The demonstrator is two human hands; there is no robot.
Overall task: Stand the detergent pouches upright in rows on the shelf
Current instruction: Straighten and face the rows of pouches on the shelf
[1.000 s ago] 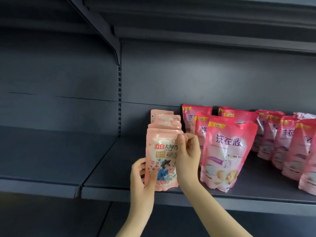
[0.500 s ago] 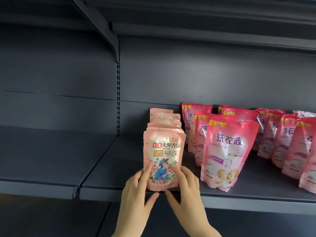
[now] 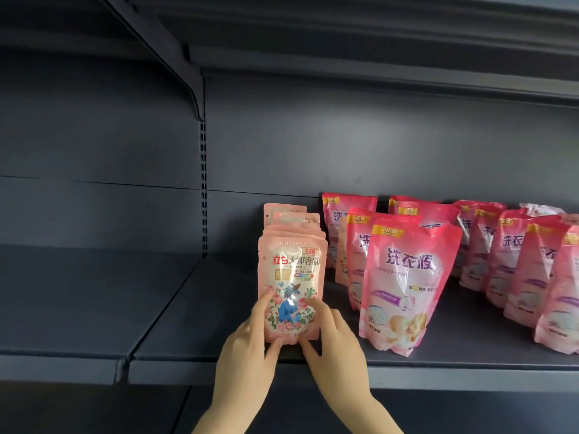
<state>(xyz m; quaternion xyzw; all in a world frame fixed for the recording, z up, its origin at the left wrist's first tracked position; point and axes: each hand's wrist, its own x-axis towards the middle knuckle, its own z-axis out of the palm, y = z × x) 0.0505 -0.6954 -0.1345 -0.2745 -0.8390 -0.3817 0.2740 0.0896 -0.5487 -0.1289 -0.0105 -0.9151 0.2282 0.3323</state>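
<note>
Setting: dark grey metal store shelving (image 3: 344, 136) is filling the view, with a slotted upright (image 3: 203, 189) dividing two bays.
Surface in use: the grey shelf deck (image 3: 219, 308) of the right bay is carrying all the stock.
Task item: a pale pink glossy detergent pouch (image 3: 291, 270) with a floral print is standing at the front lip, its long axis vertical and its face toward the camera.
Row behind: matching pale pink pouches (image 3: 283, 211) are lining up directly behind it, with only their tops showing.
Neighbours: larger deep pink stand-up pouches (image 3: 407, 286) are standing just to the right, in rows running toward the back panel.
Left side: the left hand (image 3: 247, 352) is pressing fairly straight fingers on the lower left of the pouch face, thumb at the bottom edge.
Right side: the right hand (image 3: 335, 343) is mirroring it on the lower right.
Spacing: the hands are sitting close together, thumbs nearly meeting, and neither is wrapping the pouch.
Key relation: the pouch is rising straight up from between both hands, equally near to each. Releasing it is probably depending on the base sitting flat, since it could tip forward off the lip.
</note>
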